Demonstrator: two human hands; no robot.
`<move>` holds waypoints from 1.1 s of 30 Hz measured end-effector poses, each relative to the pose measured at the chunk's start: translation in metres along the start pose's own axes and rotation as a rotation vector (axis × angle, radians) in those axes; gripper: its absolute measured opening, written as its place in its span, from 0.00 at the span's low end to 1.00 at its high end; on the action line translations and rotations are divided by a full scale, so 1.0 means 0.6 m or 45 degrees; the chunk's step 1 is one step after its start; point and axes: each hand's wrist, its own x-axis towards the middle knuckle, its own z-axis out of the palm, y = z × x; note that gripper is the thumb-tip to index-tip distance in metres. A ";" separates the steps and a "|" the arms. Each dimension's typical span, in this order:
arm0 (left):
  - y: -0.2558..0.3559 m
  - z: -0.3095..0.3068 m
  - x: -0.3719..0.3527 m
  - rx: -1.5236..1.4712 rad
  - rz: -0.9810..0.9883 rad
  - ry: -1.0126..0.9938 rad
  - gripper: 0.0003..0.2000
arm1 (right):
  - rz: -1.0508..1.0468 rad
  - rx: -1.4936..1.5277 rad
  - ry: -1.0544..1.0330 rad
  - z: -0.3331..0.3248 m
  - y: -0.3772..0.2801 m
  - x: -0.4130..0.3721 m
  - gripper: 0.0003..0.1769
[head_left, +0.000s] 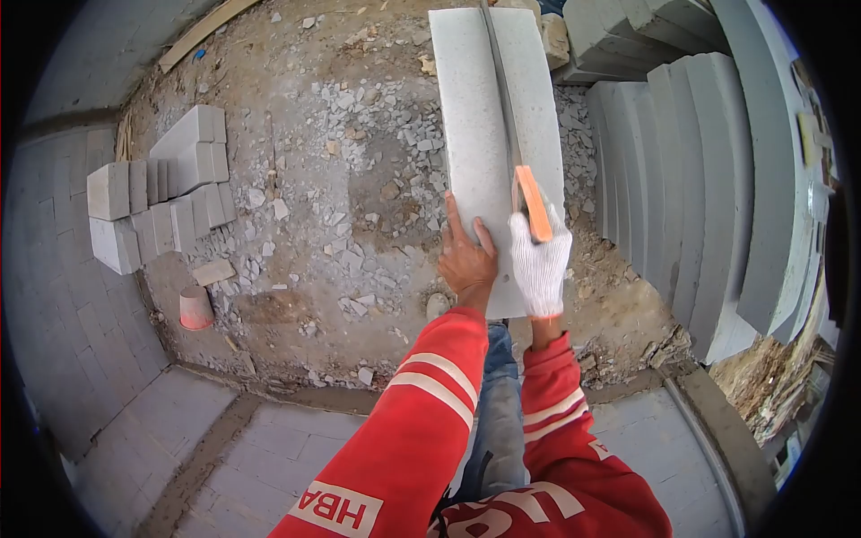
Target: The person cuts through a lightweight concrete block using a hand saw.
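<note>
A long pale grey lightweight concrete block (473, 99) lies in front of me, its length running away from my body. Lengthwise along its top rests the blade of a handsaw (500, 81) with an orange handle (534, 204). Wrapped round that handle is my right hand (541, 266) in a white knitted glove. My left hand (469, 258), bare, presses on the block's left edge near its close end, fingers spread apart. Whether the blade has cut into the block is hard to see. What supports the block underneath is hidden.
Stacked concrete blocks (691, 179) stand close on the right. Smaller cut blocks (179, 215) are piled at the left, near an upturned pinkish bucket (195, 308). Broken chips (350, 260) litter the dirt floor. Block walls (63, 260) border the space.
</note>
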 end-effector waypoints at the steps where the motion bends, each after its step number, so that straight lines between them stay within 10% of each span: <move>1: 0.004 0.000 0.007 0.012 0.015 0.017 0.35 | 0.009 0.043 0.002 0.015 -0.014 0.045 0.26; 14: 0.002 0.004 0.010 -0.030 0.003 0.037 0.35 | -0.047 0.058 0.062 -0.026 0.009 -0.164 0.33; 21: 0.005 0.002 0.012 -0.029 -0.012 0.002 0.35 | -0.089 0.093 -0.005 0.034 -0.014 0.079 0.22; 29: 0.003 0.010 0.021 -0.034 0.036 0.078 0.35 | 0.022 0.038 0.003 -0.045 0.032 -0.195 0.31; 33: 0.007 0.006 0.014 0.029 0.021 0.038 0.34 | 0.136 0.111 -0.038 -0.013 0.015 -0.055 0.26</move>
